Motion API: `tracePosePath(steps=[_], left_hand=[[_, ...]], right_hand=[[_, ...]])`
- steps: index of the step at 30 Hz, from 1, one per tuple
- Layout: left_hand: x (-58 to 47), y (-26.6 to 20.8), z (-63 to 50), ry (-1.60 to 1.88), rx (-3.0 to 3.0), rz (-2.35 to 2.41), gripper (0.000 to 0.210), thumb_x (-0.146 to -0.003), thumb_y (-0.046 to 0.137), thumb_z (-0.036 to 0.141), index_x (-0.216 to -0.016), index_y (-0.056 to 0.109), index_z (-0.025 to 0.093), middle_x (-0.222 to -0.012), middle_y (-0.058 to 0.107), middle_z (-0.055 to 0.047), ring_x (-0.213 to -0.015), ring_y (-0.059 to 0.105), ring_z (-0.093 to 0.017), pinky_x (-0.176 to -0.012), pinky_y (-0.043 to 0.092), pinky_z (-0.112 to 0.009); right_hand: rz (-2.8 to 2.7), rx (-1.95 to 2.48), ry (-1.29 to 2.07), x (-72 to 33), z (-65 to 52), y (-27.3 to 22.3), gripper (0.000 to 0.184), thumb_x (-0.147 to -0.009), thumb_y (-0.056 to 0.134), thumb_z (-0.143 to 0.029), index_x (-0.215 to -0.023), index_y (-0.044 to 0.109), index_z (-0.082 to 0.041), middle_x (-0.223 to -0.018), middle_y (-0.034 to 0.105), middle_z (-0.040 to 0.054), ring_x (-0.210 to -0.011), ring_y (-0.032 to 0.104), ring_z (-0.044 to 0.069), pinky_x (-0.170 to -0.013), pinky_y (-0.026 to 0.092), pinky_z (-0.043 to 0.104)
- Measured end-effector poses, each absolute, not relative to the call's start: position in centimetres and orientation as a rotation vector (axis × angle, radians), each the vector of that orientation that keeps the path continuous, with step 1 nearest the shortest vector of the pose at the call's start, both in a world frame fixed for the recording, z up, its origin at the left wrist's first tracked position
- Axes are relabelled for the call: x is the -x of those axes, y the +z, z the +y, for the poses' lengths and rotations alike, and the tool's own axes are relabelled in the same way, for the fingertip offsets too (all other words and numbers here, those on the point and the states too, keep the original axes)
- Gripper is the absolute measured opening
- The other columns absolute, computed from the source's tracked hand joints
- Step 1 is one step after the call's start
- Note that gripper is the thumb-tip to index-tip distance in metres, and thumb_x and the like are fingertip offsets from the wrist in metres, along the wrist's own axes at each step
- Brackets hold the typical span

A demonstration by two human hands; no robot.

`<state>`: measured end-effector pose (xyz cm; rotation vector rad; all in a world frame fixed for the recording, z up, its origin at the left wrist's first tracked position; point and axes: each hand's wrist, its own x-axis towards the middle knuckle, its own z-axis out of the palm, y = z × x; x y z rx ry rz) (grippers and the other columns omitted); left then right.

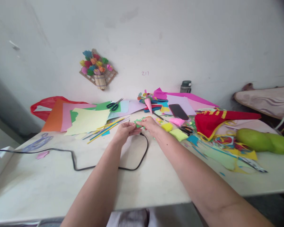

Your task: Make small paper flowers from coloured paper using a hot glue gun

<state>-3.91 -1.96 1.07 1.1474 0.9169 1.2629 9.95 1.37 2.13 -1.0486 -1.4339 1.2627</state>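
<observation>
Both hands meet over the middle of the table. Between them is a small green paper cutout with a wavy edge. My left hand pinches it from the left, and my right hand grips its right side. An orange bit shows by the right fingers; I cannot make out what it belongs to. Just below the hands lies the end of a black cable. Thin blue and yellow paper strips are left of my left hand. Yellow and pink packets lie right of my right hand.
Coloured paper sheets and dark scissors lie at the back left. A pink paper cone with small flowers, a phone and a bottle stand or lie behind. Paper scraps, red cloth and green fruit crowd the right.
</observation>
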Motion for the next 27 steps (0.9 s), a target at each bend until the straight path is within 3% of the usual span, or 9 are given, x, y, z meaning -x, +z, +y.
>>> tracePosePath(steps=[5,11,18,27], left_hand=[[3.81,0.93,-1.82,1.268,-1.144,0.914,0.02,-0.063,0.069,0.021,-0.071,0.054,0.01,-0.066,0.066,-0.008,-0.071,0.066,-0.022,-0.07,0.053,-0.033],[3.9,0.8,-1.63,1.325,-1.123,0.914,0.023,-0.062,0.07,0.022,-0.068,0.051,0.011,-0.066,0.065,-0.007,-0.071,0.066,-0.021,-0.071,0.052,-0.032],[3.86,1.07,-1.78,1.322,-1.123,0.921,0.021,-0.062,0.069,0.024,-0.07,0.055,0.01,-0.068,0.066,-0.009,-0.07,0.066,-0.021,-0.072,0.052,-0.033],[3.62,1.39,-1.83,1.308,-1.125,0.959,0.038,-0.068,0.06,0.045,-0.081,0.061,0.009,-0.076,0.068,-0.012,-0.071,0.066,-0.022,-0.068,0.053,-0.033]], right_hand=[[-1.478,1.078,1.231,-9.99,1.77,1.79,0.025,-0.058,0.066,-0.036,-0.054,0.054,-0.014,-0.05,0.052,-0.0022,-0.048,0.041,0.007,-0.05,0.027,0.024],[-1.408,1.098,1.397,-10.44,1.87,2.4,0.042,-0.064,0.057,-0.057,-0.073,0.061,-0.015,-0.078,0.064,0.0052,-0.061,0.055,0.013,-0.05,0.031,0.024],[-1.332,1.084,1.273,-10.24,1.87,2.18,0.021,-0.061,0.066,-0.035,-0.06,0.058,-0.015,-0.061,0.061,0.0027,-0.063,0.054,0.013,-0.053,0.033,0.024],[-1.372,0.996,1.265,-9.91,1.37,2.22,0.019,-0.06,0.063,-0.033,-0.061,0.06,-0.014,-0.055,0.058,0.0001,-0.054,0.049,0.01,-0.054,0.033,0.024]])
